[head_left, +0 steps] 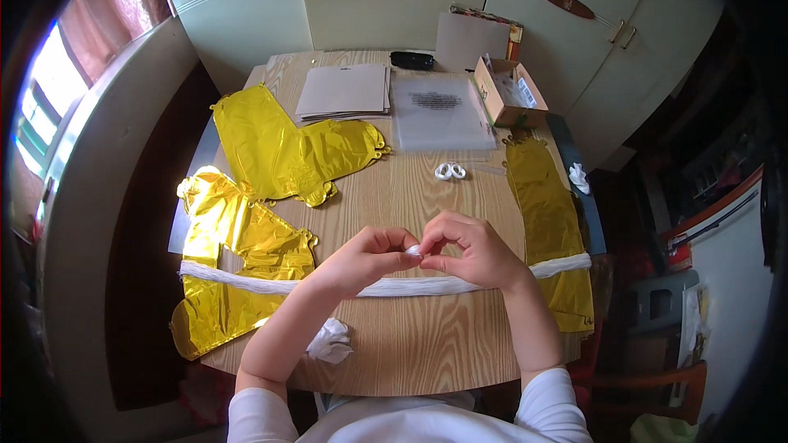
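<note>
My left hand [368,256] and my right hand [469,248] meet over the middle of the table. Between their fingertips they pinch a small white thing [414,250], mostly hidden by the fingers, so its kind cannot be made out. Just below the hands, a long bundle of white strings [419,286] stretches across the table, passing under both forearms. Beyond the hands lie two small white ring-shaped rolls [450,171], side by side. A crumpled white tissue [331,341] rests near the left forearm.
Flat gold foil balloons [261,143] cover the table's left side, and another gold foil piece [542,189] lies at the right. Toward the back are grey sheets [343,90], a clear plastic sleeve [439,127], a black case [412,60] and an open cardboard box [510,98].
</note>
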`<state>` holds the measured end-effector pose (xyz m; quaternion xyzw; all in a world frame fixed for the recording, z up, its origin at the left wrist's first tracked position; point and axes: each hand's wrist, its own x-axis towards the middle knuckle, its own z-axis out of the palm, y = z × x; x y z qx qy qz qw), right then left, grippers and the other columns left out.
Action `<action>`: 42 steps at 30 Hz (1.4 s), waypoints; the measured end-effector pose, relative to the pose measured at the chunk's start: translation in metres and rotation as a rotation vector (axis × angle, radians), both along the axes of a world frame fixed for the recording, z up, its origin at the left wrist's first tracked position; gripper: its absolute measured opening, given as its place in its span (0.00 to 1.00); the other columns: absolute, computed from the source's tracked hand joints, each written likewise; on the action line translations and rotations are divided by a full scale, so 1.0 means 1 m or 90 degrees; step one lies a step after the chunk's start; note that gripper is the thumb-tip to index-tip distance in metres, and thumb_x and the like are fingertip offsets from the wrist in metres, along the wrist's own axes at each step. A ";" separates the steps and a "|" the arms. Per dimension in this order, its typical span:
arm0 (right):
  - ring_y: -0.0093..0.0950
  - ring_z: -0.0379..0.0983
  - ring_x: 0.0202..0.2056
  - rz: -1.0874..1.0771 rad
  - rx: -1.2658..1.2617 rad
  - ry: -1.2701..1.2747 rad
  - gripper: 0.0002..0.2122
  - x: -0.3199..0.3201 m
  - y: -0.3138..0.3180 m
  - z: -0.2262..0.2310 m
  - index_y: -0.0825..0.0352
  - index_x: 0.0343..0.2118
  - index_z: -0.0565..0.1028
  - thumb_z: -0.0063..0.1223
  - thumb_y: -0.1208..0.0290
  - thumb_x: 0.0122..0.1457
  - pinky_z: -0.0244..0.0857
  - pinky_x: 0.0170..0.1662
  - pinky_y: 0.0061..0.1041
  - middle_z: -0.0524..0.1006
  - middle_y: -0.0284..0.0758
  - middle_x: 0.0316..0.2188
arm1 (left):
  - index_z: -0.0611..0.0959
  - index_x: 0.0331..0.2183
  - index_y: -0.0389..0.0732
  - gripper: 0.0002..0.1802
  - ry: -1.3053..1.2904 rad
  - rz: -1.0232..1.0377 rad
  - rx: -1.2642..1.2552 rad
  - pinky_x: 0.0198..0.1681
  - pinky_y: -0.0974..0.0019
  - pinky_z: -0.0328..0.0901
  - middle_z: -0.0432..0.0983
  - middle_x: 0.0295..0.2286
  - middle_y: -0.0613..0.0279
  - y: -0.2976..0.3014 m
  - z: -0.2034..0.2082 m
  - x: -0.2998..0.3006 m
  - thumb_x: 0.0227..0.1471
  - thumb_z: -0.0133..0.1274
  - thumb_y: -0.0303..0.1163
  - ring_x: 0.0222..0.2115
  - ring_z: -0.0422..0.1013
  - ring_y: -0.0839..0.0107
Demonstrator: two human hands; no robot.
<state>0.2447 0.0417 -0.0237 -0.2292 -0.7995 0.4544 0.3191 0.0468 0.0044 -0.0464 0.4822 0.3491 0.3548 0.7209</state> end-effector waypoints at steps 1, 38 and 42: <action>0.22 0.72 0.29 -0.001 -0.015 -0.008 0.06 0.000 0.000 0.000 0.68 0.27 0.73 0.59 0.80 0.46 0.67 0.34 0.20 0.73 0.33 0.27 | 0.77 0.31 0.37 0.06 -0.010 0.001 -0.008 0.31 0.79 0.57 0.68 0.25 0.74 0.000 -0.001 0.000 0.51 0.51 0.30 0.27 0.63 0.86; 0.17 0.72 0.23 -0.101 -0.038 -0.049 0.04 -0.001 -0.004 -0.007 0.69 0.23 0.71 0.56 0.78 0.47 0.67 0.29 0.18 0.75 0.31 0.19 | 0.73 0.29 0.37 0.09 0.202 -0.005 0.088 0.26 0.79 0.53 0.61 0.22 0.74 0.003 -0.003 -0.005 0.49 0.54 0.32 0.24 0.57 0.85; 0.17 0.72 0.23 -0.103 -0.031 -0.037 0.04 0.000 -0.004 -0.007 0.68 0.23 0.71 0.56 0.78 0.47 0.67 0.28 0.17 0.75 0.31 0.19 | 0.74 0.29 0.37 0.11 0.133 -0.010 0.059 0.24 0.79 0.54 0.64 0.20 0.74 0.006 -0.009 -0.005 0.49 0.54 0.35 0.21 0.57 0.86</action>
